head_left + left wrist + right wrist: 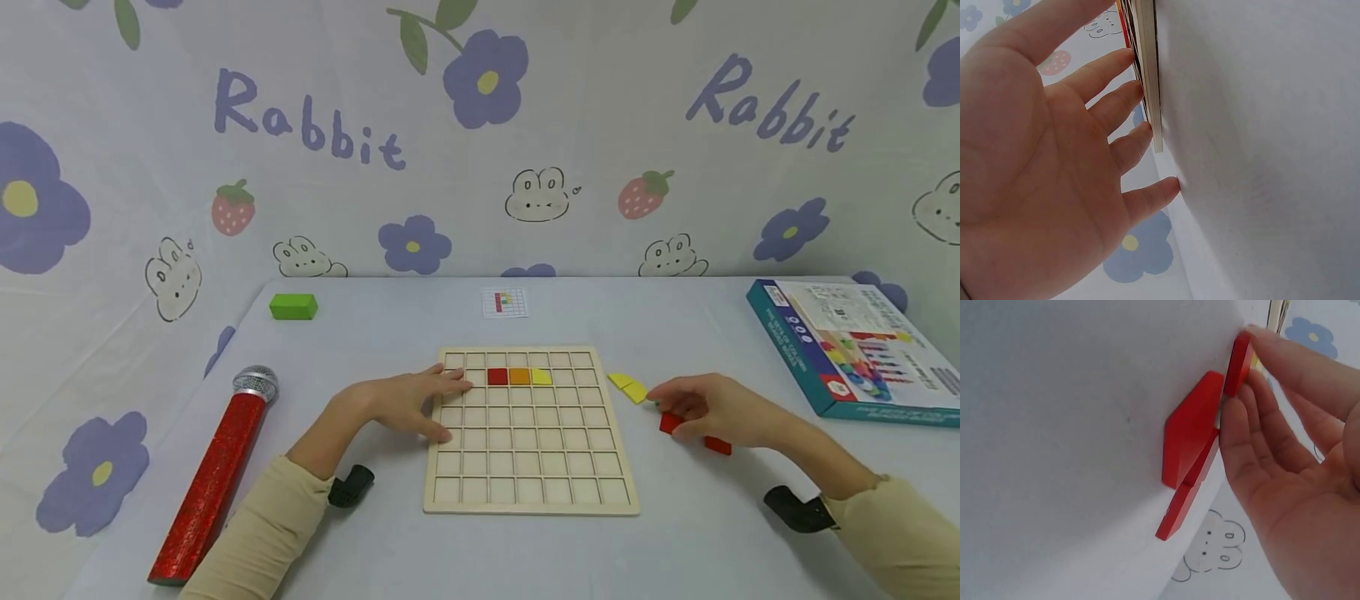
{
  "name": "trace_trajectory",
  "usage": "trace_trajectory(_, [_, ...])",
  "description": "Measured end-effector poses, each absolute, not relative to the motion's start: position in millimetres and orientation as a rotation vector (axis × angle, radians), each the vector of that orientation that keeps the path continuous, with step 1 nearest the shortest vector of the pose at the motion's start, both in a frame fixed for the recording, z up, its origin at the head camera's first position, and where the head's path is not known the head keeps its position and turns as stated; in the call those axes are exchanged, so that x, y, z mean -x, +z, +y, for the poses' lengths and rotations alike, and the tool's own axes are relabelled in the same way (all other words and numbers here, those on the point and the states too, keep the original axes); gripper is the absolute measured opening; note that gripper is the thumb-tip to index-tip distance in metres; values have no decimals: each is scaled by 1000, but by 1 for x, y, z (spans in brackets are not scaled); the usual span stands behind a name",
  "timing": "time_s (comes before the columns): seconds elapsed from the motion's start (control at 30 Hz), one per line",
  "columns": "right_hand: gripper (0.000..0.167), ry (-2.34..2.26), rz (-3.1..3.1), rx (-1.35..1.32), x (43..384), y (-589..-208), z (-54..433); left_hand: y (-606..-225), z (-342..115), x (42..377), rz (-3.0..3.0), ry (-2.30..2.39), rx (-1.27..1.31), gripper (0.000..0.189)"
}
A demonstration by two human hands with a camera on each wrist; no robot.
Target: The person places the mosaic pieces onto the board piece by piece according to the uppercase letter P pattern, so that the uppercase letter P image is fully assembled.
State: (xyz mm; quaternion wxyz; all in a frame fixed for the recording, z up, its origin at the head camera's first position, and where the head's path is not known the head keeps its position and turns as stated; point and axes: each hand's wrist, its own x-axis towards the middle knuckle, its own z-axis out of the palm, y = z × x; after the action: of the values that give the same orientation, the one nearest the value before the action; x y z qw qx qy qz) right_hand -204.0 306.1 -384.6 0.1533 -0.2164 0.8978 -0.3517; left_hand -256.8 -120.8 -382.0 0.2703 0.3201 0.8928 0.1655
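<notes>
Lightly, a left hand (408, 404) with spread fingers steadies, it seems, the edge of a pale wooden grid board (522, 464) on the cloth-covered bench (525, 560), as the right hand (722, 412) pinches a smooth, flat red tile (1238, 365) by its edges, perhaps to keep its face free, beyond the board's right side; whether the tile clears the bench is hard to tell. Glossy red pieces (1192, 434) lie beside it, and a square orange tile (519, 377) sits in the board's grid
</notes>
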Motion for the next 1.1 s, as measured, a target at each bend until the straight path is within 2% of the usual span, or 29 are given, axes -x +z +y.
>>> trace_trajectory(0.53, [43, -866, 2679, 586, 207, -378, 298, -380, -121, 257, 2413, 445, -875, 75])
trace_trajectory(0.67, [40, -808, 2728, 513, 210, -377, 297, -381, -121, 257, 2414, 446, -870, 74])
trace_trajectory(0.9, [25, -827, 2831, 386, 215, -374, 290, -381, -121, 257, 2414, 441, -871, 75])
trace_trajectory(1.1, [31, -1035, 2711, 191, 221, -373, 280, -382, -121, 257, 2409, 449, -872, 75])
